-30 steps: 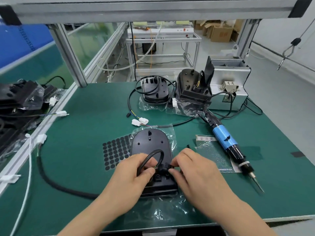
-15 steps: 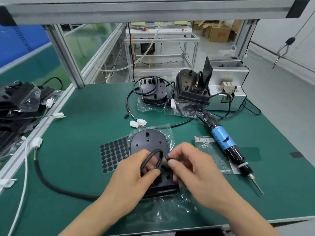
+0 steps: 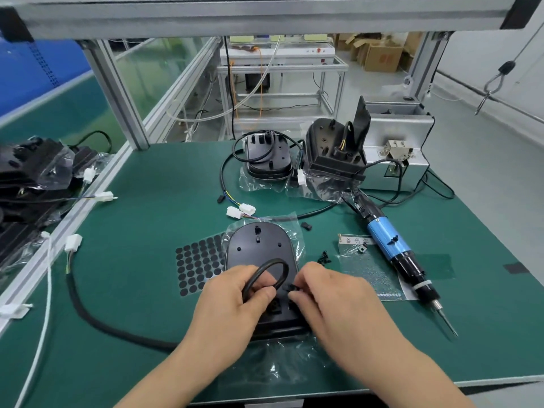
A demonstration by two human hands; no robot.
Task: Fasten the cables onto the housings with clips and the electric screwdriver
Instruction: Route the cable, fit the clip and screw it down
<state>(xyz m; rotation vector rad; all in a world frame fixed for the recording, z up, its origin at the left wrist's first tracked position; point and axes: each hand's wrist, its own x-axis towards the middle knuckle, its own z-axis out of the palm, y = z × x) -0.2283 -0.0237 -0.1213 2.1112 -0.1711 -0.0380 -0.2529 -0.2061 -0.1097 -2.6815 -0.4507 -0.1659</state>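
Bright, even overhead light. Glare flecks the crinkled clear plastic bag [image 3: 276, 369] just below the right hand [image 3: 332, 304]; frame edges bow outward.

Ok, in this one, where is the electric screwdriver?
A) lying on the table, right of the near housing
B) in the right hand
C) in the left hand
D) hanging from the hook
A: the screwdriver lies on the table to the right of the housing, untouched, while the left hand holds the cable loop and the right hand pinches a small clip.
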